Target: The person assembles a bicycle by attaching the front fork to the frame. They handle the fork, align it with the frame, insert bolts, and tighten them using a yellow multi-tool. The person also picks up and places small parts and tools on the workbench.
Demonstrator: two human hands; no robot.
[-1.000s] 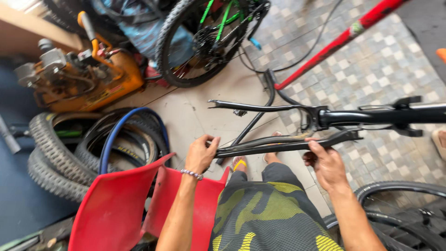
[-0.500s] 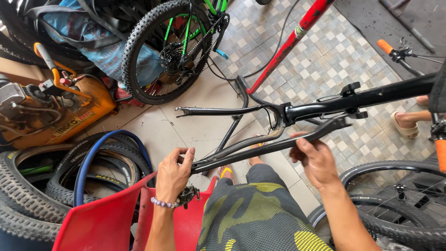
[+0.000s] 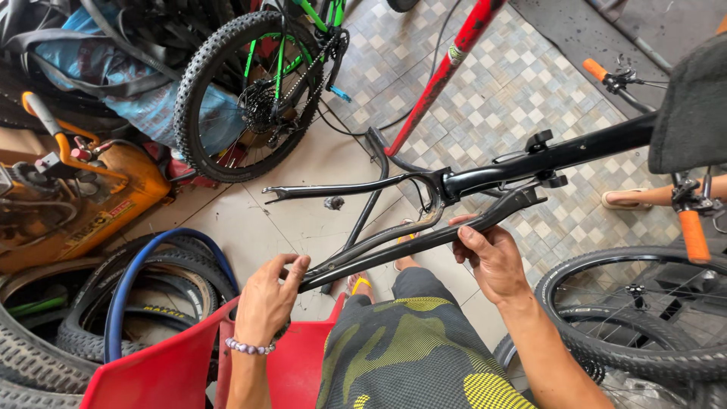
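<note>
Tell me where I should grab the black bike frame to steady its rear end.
Grip the near rear stay of the black bike frame, about mid-length, coming from below on the person's side. It is a slim bare tube slanting up to the right. The right hand already wraps it; the left hand is at its lower tip.

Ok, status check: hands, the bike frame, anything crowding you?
Left hand open at the black bike frame stay's tip. Right hand gripping the same stay higher up. Red chair and stacked tyres close left.
</note>
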